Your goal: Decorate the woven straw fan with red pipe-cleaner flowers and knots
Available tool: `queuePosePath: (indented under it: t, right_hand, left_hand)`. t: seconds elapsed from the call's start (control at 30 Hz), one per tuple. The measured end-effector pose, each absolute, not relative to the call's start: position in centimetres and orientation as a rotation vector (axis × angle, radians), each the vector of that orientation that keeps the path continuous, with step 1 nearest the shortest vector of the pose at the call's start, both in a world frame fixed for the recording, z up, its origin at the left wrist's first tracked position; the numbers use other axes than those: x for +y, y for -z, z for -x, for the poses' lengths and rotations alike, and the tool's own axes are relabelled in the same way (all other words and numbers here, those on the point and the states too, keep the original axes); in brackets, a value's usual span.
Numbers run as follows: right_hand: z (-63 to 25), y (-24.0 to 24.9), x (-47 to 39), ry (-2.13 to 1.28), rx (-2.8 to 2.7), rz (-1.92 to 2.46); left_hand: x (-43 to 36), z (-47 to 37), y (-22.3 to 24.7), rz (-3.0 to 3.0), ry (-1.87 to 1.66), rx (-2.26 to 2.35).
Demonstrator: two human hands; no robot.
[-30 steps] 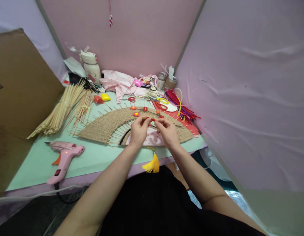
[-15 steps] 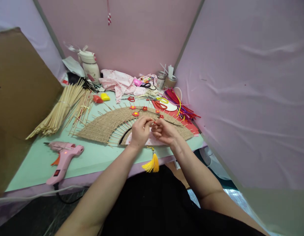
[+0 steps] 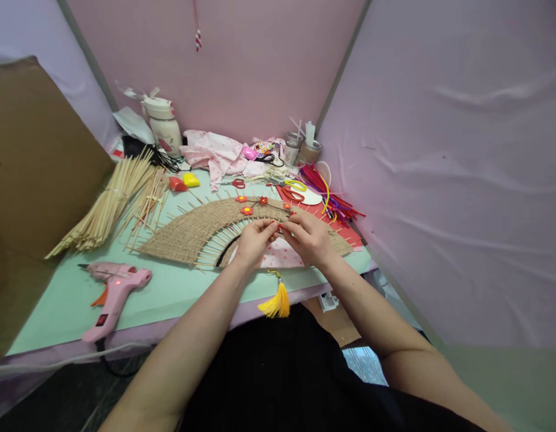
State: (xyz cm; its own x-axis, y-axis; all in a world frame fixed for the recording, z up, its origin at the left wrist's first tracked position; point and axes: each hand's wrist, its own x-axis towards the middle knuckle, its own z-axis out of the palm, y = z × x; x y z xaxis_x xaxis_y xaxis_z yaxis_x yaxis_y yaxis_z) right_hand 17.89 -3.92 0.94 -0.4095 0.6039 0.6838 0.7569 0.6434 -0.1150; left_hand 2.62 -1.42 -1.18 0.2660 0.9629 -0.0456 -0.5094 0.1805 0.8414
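A woven fan-shaped piece (image 3: pixel 183 240) with thin sticks along its edges lies on the green tabletop, red flowers with yellow centres (image 3: pixel 246 210) on its upper part. Above its inner edge my left hand (image 3: pixel 255 243) and my right hand (image 3: pixel 310 239) meet, fingertips pinched around a tiny red piece (image 3: pixel 279 226). Which hand bears the piece more is hard to see. Pink-dotted fabric (image 3: pixel 282 255) shows below the hands, and a yellow tassel (image 3: pixel 277 300) hangs at the table's front edge.
A pink glue gun (image 3: pixel 113 294) lies front left, beside a cardboard box (image 3: pixel 39 180). Behind are bundled sticks (image 3: pixel 111 201), red and yellow clay packs (image 3: pixel 191 179), a white bottle (image 3: pixel 164 129), scissors (image 3: pixel 292 194), jars (image 3: pixel 308 152) and coloured pipe cleaners (image 3: pixel 320 180).
My right hand has turned over, its back now facing up, and its fingers have come closer to my left fingertips. The view has shifted slightly.
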Motion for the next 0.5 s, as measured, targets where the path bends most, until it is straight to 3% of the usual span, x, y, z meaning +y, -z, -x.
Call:
queuePosePath:
  t: [0.13,0.23,0.3,0.43,0.5]
  right_hand:
    - [-17.3,-0.9,-4.0,0.239,-2.112,1.107]
    - [-16.1,-0.8,-4.5,-0.003,-1.871,1.237]
    - [-15.3,-0.9,-4.6,-0.384,-1.625,1.323]
    - [-14.9,-1.6,-4.2,-1.49,-1.12,1.235]
    - [-15.0,-1.9,-4.1,-1.749,-0.987,1.147]
  left_hand:
    - [-1.4,-2.8,1.4,-0.842,-1.159,0.689]
    - [-1.4,-2.8,1.6,-0.991,-1.247,0.783]
    - [-1.6,-2.6,1.6,-1.162,-1.314,0.867]
    - [-2.3,-2.0,1.3,-1.671,-1.484,0.936]
    - [-2.5,-1.9,1.2,-1.825,-1.536,0.925]
